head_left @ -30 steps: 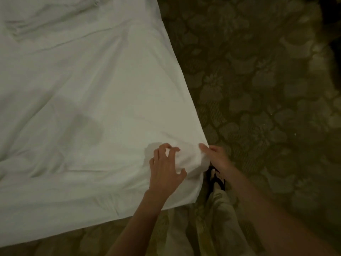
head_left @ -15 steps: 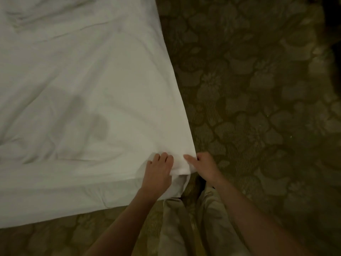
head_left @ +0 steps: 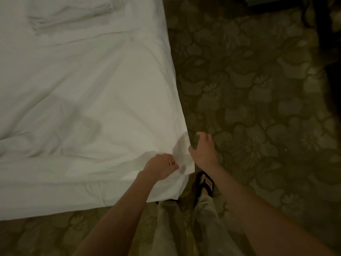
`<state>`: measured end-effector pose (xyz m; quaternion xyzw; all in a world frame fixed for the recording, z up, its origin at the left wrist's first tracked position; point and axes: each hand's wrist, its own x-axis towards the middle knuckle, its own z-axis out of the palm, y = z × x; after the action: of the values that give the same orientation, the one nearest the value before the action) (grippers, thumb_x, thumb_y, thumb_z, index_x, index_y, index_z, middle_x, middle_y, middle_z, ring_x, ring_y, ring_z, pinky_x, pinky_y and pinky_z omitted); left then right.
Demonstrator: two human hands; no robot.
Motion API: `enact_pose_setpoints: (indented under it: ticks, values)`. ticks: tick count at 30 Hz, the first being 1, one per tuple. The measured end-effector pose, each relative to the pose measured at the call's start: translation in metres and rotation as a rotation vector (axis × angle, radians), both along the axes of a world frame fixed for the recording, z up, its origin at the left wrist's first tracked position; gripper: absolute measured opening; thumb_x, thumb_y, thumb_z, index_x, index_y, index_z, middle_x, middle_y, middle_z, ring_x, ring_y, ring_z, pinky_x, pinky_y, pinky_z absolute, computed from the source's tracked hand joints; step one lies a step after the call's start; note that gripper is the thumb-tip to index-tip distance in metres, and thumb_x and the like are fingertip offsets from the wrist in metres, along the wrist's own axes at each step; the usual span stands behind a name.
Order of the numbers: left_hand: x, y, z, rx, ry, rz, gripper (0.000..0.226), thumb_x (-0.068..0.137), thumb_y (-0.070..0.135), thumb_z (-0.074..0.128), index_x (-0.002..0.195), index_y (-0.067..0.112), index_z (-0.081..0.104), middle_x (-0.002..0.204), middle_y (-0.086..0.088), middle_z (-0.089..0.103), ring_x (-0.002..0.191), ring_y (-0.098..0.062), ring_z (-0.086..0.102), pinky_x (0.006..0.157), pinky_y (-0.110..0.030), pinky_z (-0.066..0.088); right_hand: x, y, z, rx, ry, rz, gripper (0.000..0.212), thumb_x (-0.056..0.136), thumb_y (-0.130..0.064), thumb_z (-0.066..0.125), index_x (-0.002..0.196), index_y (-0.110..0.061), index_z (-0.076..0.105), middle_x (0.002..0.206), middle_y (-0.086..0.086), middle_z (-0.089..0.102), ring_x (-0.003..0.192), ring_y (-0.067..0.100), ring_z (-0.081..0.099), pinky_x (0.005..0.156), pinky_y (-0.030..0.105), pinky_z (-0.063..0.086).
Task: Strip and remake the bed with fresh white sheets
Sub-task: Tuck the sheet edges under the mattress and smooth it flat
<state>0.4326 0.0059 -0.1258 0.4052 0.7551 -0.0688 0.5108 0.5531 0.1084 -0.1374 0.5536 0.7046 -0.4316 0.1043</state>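
The left hand has its grip closed on the white sheet at the bed's near right corner, fingers curled into a pinch of cloth so that a small flap stands up just beyond the knuckles. The right hand sits just right of that flap, off the corner and over the carpet; its fingers are curled, but blur and its turned-away back hide whether it holds any cloth, so I cannot tell its grip.

To do this corner well, I judge both hands should take the loose flap close to its edge, pull it taut down and away from the corner, and fold it flat against the side of the bed before tucking, so no bunch is left on top. Pulling evenly should also draw out the creases that run back from the corner.

The sheet covers the whole bed as far as the view goes, hanging over the near edge left of the corner and over the right edge beyond it. It is plain white, soft and wrinkled, with long slack folds across the middle and a rumpled patch far from the corner, near the top of the view. A sandalled foot stands on the carpet just below the corner.
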Motion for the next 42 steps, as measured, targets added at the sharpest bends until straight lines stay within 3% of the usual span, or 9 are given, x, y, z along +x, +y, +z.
enact_pose_setpoints:
  ticks: [5, 12, 19, 25, 33, 42]
  values:
    - [-0.025, 0.013, 0.055, 0.113, 0.140, 0.104, 0.035, 0.098, 0.036, 0.046, 0.123, 0.015, 0.058, 0.126, -0.006, 0.060, 0.116, -0.024, 0.055, 0.097, -0.033, 0.042, -0.030, 0.010, 0.067, 0.142, 0.065, 0.373, 0.054, 0.097, -0.030, 0.050, 0.145, -0.013, 0.031, 0.148, 0.007, 0.030, 0.130, 0.025, 0.036, 0.103, 0.039, 0.039]
    - [-0.064, 0.007, 0.208, 0.260, 0.309, 0.265, 0.029, 0.097, 0.039, 0.047, 0.114, 0.021, 0.062, 0.123, 0.000, 0.062, 0.115, -0.021, 0.055, 0.097, -0.033, 0.043, -0.051, 0.002, 0.196, 0.351, 0.037, 0.633, 0.049, 0.099, -0.040, 0.042, 0.142, -0.016, 0.035, 0.142, 0.005, 0.041, 0.128, 0.023, 0.040, 0.102, 0.038, 0.039]
    - [-0.108, -0.028, 0.345, 0.399, 0.485, 0.404, 0.036, 0.099, 0.041, 0.045, 0.120, 0.017, 0.060, 0.127, -0.005, 0.060, 0.119, -0.024, 0.052, 0.097, -0.035, 0.043, -0.084, -0.001, 0.330, 0.498, 0.053, 0.719, 0.049, 0.100, -0.045, 0.037, 0.139, -0.016, 0.037, 0.139, 0.006, 0.044, 0.126, 0.025, 0.043, 0.104, 0.042, 0.037]
    - [-0.138, -0.054, 0.408, 0.461, 0.570, 0.407, 0.040, 0.099, 0.043, 0.042, 0.124, 0.017, 0.058, 0.128, -0.006, 0.059, 0.118, -0.025, 0.053, 0.096, -0.036, 0.043, -0.135, -0.023, 0.426, 0.665, 0.161, 0.704, 0.049, 0.100, -0.046, 0.035, 0.139, -0.016, 0.039, 0.138, 0.006, 0.046, 0.125, 0.026, 0.044, 0.105, 0.045, 0.037]
    - [-0.209, -0.119, 0.450, 0.476, 0.607, 0.243, 0.043, 0.100, 0.043, 0.041, 0.128, 0.014, 0.056, 0.129, -0.007, 0.058, 0.117, -0.024, 0.052, 0.093, -0.034, 0.042, -0.172, -0.112, 0.406, 0.592, 0.022, 0.648, 0.050, 0.100, -0.048, 0.031, 0.138, -0.016, 0.038, 0.136, 0.007, 0.047, 0.125, 0.026, 0.044, 0.103, 0.043, 0.032]
    - [-0.279, -0.175, 0.474, 0.544, 0.620, 0.228, 0.041, 0.098, 0.045, 0.043, 0.122, 0.015, 0.057, 0.123, -0.007, 0.060, 0.109, -0.024, 0.055, 0.086, -0.033, 0.042, -0.210, -0.202, 0.389, 0.526, -0.065, 0.631, 0.050, 0.100, -0.048, 0.032, 0.133, -0.011, 0.042, 0.130, 0.009, 0.053, 0.120, 0.027, 0.049, 0.098, 0.041, 0.037]
